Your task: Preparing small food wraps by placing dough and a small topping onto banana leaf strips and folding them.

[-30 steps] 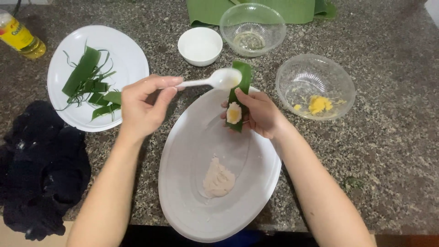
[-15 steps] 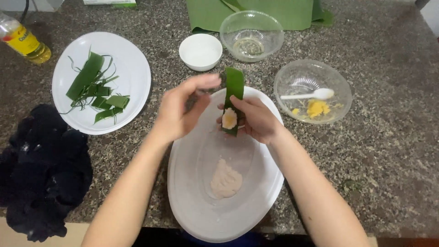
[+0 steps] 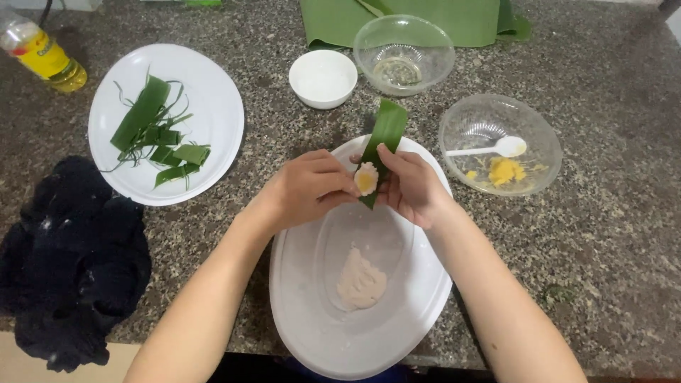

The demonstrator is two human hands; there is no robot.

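1. Leaf strip [image 3: 386, 135]: smooth, green, long; held in the right hand [image 3: 411, 186], grip closed on it, above the oval white plate [image 3: 425, 298].
2. Dough round [image 3: 366, 179]: pale with a yellow centre, on the strip; left hand [image 3: 306, 188] fingertips pinch it.
3. Tabletop [image 3: 610, 248]: speckled dark granite.
4. Nearby: clear bowl [image 3: 546, 135] with white spoon [image 3: 489, 149]; round plate [image 3: 213, 92] of leaf pieces; black cloth [image 3: 71, 262].
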